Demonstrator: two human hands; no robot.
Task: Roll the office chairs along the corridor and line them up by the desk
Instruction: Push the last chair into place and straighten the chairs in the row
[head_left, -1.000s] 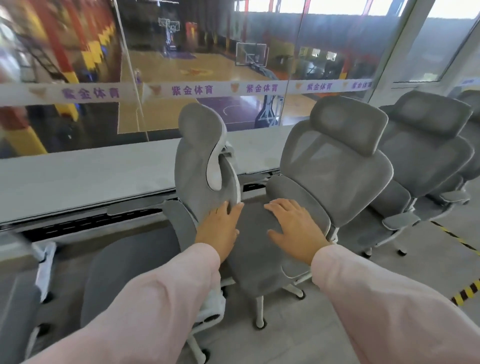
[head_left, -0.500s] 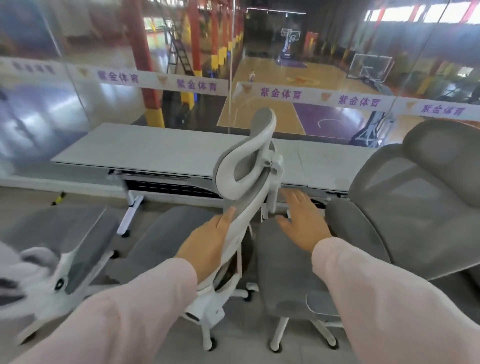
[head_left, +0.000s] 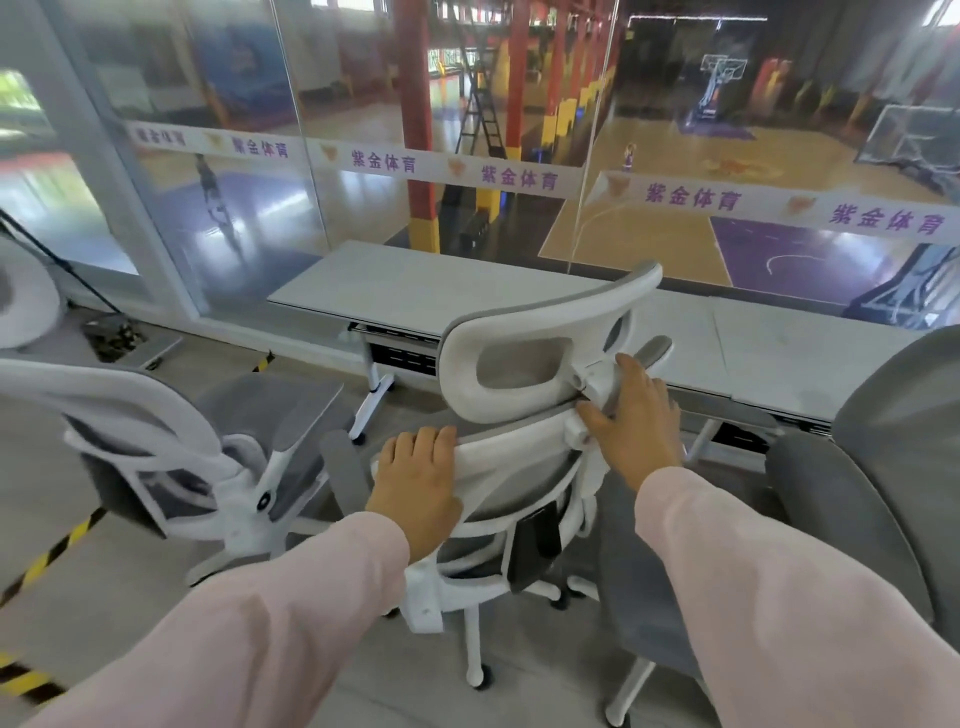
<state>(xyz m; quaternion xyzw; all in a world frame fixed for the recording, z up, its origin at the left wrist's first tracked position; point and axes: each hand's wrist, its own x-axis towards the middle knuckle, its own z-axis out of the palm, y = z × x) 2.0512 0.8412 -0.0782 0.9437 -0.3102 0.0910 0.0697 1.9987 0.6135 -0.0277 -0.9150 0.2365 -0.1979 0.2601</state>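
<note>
We have the middle chair in front of the desk, its white-framed back turned to us and its seat pointing at the desk edge. Its long axis runs upright from the castors to the headrest, and the headrest itself is tilted, rising toward the right end of the desk. Our left hand lies on the top rim of the backrest with the fingers bent over the edge, gripping it. Our right hand is wrapped round the white bracket under the headrest, thumb on the near side and fingers curled over the far side. Toward the left end of the desk stands a second white chair, blurred, its seat also toward the desk. Toward the right end a grey chair faces the other way, backrest by the desk and seat coming out from it. Behind the desk a glass wall carries a white band printed again and again in purple with 紫金体育, each time beside a small orange emblem. Yellow-and-black tape marks the floor well out from the desk's left end.
</note>
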